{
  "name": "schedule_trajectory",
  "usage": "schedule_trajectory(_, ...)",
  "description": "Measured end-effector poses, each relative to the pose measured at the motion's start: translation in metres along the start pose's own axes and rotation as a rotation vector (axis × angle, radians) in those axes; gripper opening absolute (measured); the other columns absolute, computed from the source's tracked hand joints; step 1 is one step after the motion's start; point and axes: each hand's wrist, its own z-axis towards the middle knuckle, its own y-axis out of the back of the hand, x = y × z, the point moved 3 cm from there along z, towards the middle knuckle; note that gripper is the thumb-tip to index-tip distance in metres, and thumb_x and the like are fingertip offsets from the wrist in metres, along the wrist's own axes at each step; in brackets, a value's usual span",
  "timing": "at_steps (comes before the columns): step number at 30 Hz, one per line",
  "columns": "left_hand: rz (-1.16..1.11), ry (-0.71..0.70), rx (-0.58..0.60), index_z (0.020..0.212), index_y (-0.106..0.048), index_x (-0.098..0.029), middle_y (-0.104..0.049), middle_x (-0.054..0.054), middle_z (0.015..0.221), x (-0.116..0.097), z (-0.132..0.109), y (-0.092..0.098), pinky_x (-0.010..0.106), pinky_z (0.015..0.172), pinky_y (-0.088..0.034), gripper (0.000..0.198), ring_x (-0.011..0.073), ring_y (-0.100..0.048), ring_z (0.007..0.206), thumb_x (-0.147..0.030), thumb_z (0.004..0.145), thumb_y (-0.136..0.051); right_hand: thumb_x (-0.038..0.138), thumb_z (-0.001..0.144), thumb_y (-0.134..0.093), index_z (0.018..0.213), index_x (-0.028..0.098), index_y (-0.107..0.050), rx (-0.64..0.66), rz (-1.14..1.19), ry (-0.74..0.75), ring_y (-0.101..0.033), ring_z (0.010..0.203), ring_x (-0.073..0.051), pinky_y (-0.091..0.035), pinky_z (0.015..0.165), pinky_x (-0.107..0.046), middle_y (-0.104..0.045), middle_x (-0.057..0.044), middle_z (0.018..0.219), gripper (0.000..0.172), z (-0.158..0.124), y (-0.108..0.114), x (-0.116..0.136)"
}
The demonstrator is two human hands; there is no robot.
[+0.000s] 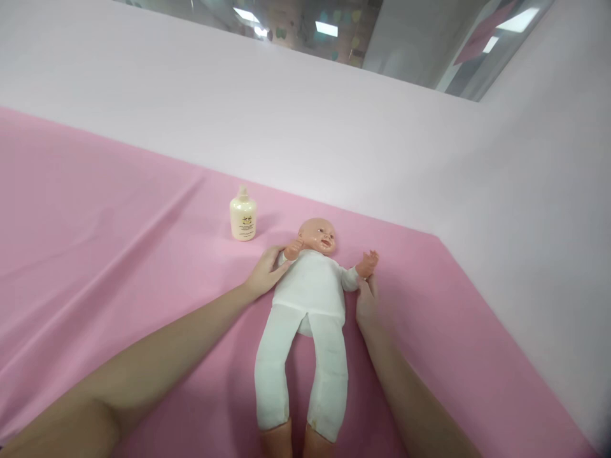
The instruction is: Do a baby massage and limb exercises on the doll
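A baby doll (310, 286) in a white top and white trousers lies on its back, head toward the wall, face turned to the right. My left hand (267, 272) is closed around the doll's upper arm on the left side, thumb on the front of the top, the other fingers partly hidden behind the sleeve. On the right, my right hand (367, 304) pinches the cuff or wrist of the doll's outstretched arm, just under its small spread fingers. The lower feet of the doll fall outside the view.
A cream pump bottle (243, 216) with a printed label stands upright, left of the doll's head. Pink cloth (157, 254) with a few folds covers the surface. White walls (286, 127) rise behind and on the right, with a window (405, 38) above.
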Motion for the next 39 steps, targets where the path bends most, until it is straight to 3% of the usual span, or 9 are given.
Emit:
schedule_trajectory(7, 0.006, 0.009, 0.012, 0.127, -0.060, -0.021, -0.068, 0.011, 0.126, -0.003, 0.000, 0.000, 0.047, 0.106, -0.046, 0.041, 0.0303, -0.061, 0.120, -0.047, 0.095, -0.058, 0.041, 0.083, -0.059, 0.117, 0.028, -0.066, 0.007, -0.017, -0.031, -0.060, 0.118, -0.029, -0.048, 0.104, -0.047, -0.070, -0.006, 0.114, 0.037, -0.003, -0.002, 0.009)
schedule_trajectory(13, 0.104, -0.124, 0.052, 0.127, -0.062, -0.022, -0.068, 0.012, 0.126, -0.011, -0.002, -0.001, 0.051, 0.107, -0.044, 0.039, 0.0322, -0.060, 0.119, -0.044, 0.094, -0.059, 0.044, 0.084, -0.063, 0.126, 0.024, -0.063, 0.098, -0.086, -0.041, -0.064, 0.113, -0.028, -0.049, 0.104, -0.048, -0.070, -0.008, 0.123, 0.047, -0.010, -0.007, 0.016)
schedule_trajectory(18, 0.175, -0.183, 0.117, 0.130, -0.062, -0.025, -0.067, 0.010, 0.131, -0.016, -0.003, -0.005, 0.050, 0.109, -0.044, 0.040, 0.0323, -0.058, 0.124, -0.037, 0.093, -0.059, 0.028, 0.081, -0.065, 0.128, 0.028, -0.068, 0.275, -0.253, 0.105, -0.057, 0.126, -0.026, -0.040, 0.115, -0.049, -0.069, -0.005, 0.130, 0.048, -0.016, -0.015, 0.025)
schedule_trajectory(23, 0.190, -0.188, 0.133, 0.131, -0.062, -0.024, -0.066, 0.011, 0.133, -0.018, -0.003, -0.005, 0.051, 0.109, -0.043, 0.041, 0.0329, -0.058, 0.124, -0.036, 0.092, -0.059, 0.024, 0.082, -0.061, 0.132, 0.029, -0.067, 0.308, -0.313, 0.172, -0.056, 0.127, -0.025, -0.039, 0.117, -0.049, -0.068, -0.004, 0.132, 0.050, -0.018, -0.016, 0.029)
schedule_trajectory(30, 0.104, -0.145, 0.087, 0.127, -0.063, -0.024, -0.068, 0.010, 0.129, -0.016, -0.004, -0.002, 0.051, 0.111, -0.042, 0.037, 0.0319, -0.059, 0.122, -0.041, 0.094, -0.060, 0.035, 0.083, -0.068, 0.131, 0.027, -0.066, 0.246, -0.177, 0.071, -0.056, 0.131, -0.026, -0.038, 0.119, -0.052, -0.067, -0.005, 0.137, 0.048, -0.014, -0.013, 0.021)
schedule_trajectory(35, -0.088, 0.006, -0.038, 0.127, -0.058, -0.020, -0.066, 0.012, 0.130, 0.000, -0.001, 0.001, 0.049, 0.110, -0.043, 0.043, 0.0303, -0.059, 0.122, -0.048, 0.095, -0.057, 0.042, 0.081, -0.068, 0.129, 0.026, -0.063, 0.121, -0.044, -0.040, -0.061, 0.126, -0.028, -0.045, 0.113, -0.051, -0.067, -0.008, 0.136, 0.051, -0.011, -0.010, 0.019)
schedule_trajectory(39, -0.331, 0.143, -0.140, 0.129, -0.054, -0.020, -0.068, 0.010, 0.124, 0.015, 0.000, 0.000, 0.042, 0.098, -0.051, 0.047, 0.0261, -0.063, 0.112, -0.054, 0.097, -0.054, 0.041, 0.081, -0.060, 0.133, 0.025, -0.061, -0.020, -0.004, -0.030, -0.051, 0.138, -0.028, -0.040, 0.119, -0.050, -0.063, -0.008, 0.140, 0.054, -0.007, -0.006, 0.018)
